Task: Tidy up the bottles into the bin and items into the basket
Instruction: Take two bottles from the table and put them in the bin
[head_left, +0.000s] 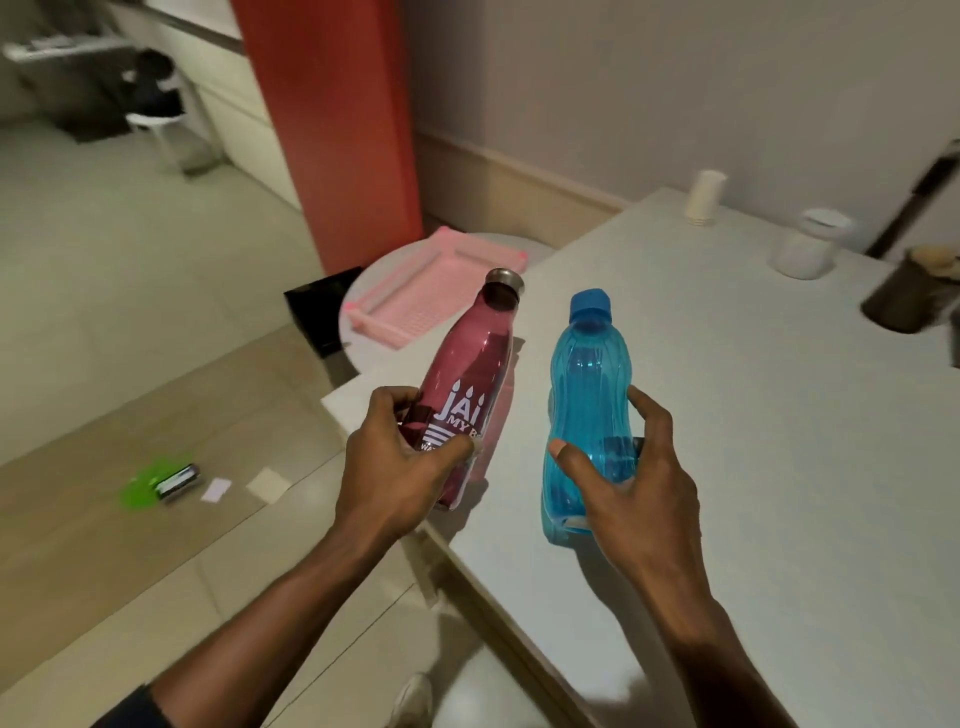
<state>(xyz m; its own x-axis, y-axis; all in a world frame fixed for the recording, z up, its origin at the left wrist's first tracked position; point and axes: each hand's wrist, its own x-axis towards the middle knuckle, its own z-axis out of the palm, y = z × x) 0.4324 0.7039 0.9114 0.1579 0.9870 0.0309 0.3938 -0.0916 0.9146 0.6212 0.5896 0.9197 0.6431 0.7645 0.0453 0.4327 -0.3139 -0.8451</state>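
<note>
My left hand (400, 462) grips the lower part of a maroon bottle (475, 364) with a steel cap and white lettering, tilted with its neck pointing away to the right. My right hand (631, 483) holds a blue plastic bottle (589, 384) with a blue cap around its lower half, just above the near corner of the white table (753, 415). A pink basket (431, 291) lies on a round white stool beyond the bottles. A black bin (322, 312) stands on the floor left of the stool.
On the table's far side stand a stack of paper cups (705, 197), a white jar (808, 244) and a dark container (909, 296). A red pillar (332, 130) rises behind the bin. Green litter, a small dark item (176, 480) and paper scraps lie on the floor at left.
</note>
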